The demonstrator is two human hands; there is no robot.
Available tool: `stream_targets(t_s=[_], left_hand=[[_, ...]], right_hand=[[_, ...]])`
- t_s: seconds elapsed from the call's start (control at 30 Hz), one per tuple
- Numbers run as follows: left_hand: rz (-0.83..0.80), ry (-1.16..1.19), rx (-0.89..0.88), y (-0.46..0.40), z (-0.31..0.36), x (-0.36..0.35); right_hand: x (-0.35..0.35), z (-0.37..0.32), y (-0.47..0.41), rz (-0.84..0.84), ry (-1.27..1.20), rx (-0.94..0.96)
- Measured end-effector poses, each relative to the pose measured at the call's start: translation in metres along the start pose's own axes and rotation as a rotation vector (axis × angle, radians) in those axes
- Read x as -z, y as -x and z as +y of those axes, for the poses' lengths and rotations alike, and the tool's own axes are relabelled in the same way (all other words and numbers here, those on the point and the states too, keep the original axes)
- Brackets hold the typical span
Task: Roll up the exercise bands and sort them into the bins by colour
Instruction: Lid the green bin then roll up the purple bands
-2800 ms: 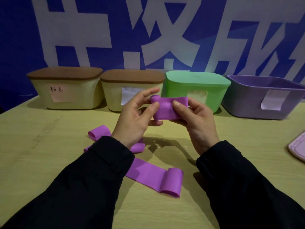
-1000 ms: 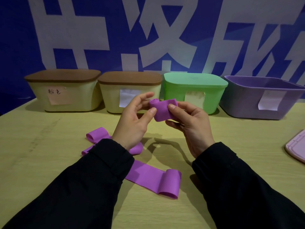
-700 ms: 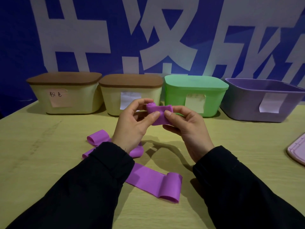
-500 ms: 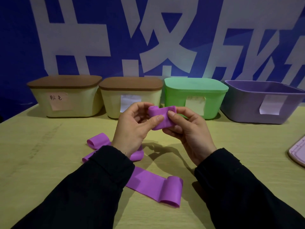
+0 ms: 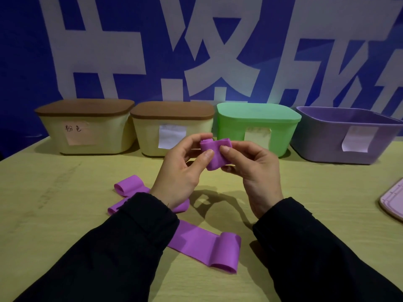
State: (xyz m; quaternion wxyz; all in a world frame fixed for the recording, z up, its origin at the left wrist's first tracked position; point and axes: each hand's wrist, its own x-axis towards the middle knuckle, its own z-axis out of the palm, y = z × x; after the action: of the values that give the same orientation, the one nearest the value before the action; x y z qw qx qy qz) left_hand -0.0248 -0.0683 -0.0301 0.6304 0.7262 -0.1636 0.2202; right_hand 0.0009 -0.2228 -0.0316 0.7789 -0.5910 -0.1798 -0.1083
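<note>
The person's black left sleeve [image 5: 122,243] covers the middle of the loose purple rubber bands lying on the pale wooden table [image 5: 43,214], so whether the curled loop at the far left [image 5: 128,185] and the flat strip with a rolled end nearer the camera [image 5: 205,247] belong to one band or two cannot be told. The pale pink lid [image 5: 392,203] at the right edge is cut off by the frame, as is the far side of the open purple plastic bin [image 5: 340,136]. Four bins stand in a row at the back of the table: two cream bins with brown lids [image 5: 87,127] [image 5: 172,125], one lidded green bin [image 5: 257,125] and the purple one. Each carries a paper label; only the leftmost shows handwriting, too small to read surely. Both hands are raised above the table in front of the bins, palms turned inward. The left hand [image 5: 183,168] and right hand [image 5: 255,168] pinch a partly rolled purple exercise band [image 5: 214,153] between thumbs and curled fingers, thumb tips pressing its front face, the tight roll on its left end.
</note>
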Motion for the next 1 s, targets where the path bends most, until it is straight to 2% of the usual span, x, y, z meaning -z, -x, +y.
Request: stream_targets(t_s=[0.17, 0.37, 0.47, 0.57, 0.67, 0.77, 1.0], left_hand=[[0.035, -0.002, -0.002, -0.0025, -0.0012, 0.0007], [-0.008, -0.051, -0.017, -0.0003, -0.0014, -0.0002], [0.027, -0.072, 0.035, -0.0009, -0.0055, -0.0016], [0.070, -0.058, 0.049, -0.0022, -0.0051, 0.0015], [0.000, -0.018, 0.028, 0.0003, -0.0013, 0.0018], [-0.040, -0.024, 0.008, 0.0003, -0.0027, 0.0009], [-0.107, 0.192, 0.077, 0.0009, -0.0061, 0.0040]], right_hand=[[0.0009, -0.0001, -0.0024, -0.078, 0.064, -0.004], [0.0010, -0.0006, -0.0010, -0.024, 0.047, -0.025], [-0.0013, -0.0010, 0.0000, -0.024, 0.112, 0.039], [-0.0018, -0.0009, 0.0009, -0.026, 0.043, -0.003], [0.0009, -0.0005, -0.0004, 0.003, -0.013, -0.047], [0.0025, -0.0001, -0.0023, 0.018, 0.114, 0.044], [0.0028, 0.0017, -0.0015, -0.062, 0.142, 0.066]])
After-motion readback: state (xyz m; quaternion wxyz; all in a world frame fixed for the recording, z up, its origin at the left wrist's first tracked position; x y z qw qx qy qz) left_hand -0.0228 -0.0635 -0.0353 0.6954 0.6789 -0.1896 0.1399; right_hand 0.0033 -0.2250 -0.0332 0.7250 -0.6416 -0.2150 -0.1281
